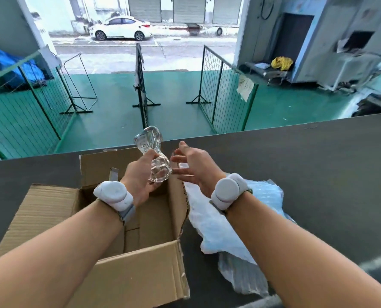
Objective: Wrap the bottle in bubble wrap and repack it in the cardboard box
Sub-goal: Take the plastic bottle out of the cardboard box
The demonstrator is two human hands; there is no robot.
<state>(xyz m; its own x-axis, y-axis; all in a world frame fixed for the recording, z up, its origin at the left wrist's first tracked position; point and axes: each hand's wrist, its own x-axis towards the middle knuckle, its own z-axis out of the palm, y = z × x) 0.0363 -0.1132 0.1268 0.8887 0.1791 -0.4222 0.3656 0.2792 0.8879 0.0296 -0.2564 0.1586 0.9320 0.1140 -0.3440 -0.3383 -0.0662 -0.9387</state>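
bottle: clear glass bottle (155, 154), waisted shape, held in the air, tilted, wide end up and away from the person, other end down toward the palm
left hand: left hand (140, 176) grips the bottle at its narrow waist, fingers (150, 154) curled round it
right hand: right hand (194, 165) just right of the bottle, fingers (180, 157) spread and relaxed, tips pointing at the glass, holding nothing; contact with the bottle cannot be told
box: cardboard box (109, 261) below the left fingers, flaps open, sitting on the tabletop; the bottle is above its opening, not inside
bubble wrap: bubble wrap (209, 221) lies crumpled on the tabletop under the right wrist, just right of the box, touching its right wall
wrists: white wrist devices (113, 194) strapped on both forearms
tabletop: dark grey tabletop (307, 170) runs out beyond the right fingers
background: past the fingertips, green floor, green wire fence panels (225, 90) on stands, white car (120, 28) on the street, yellow bag (281, 62) far right
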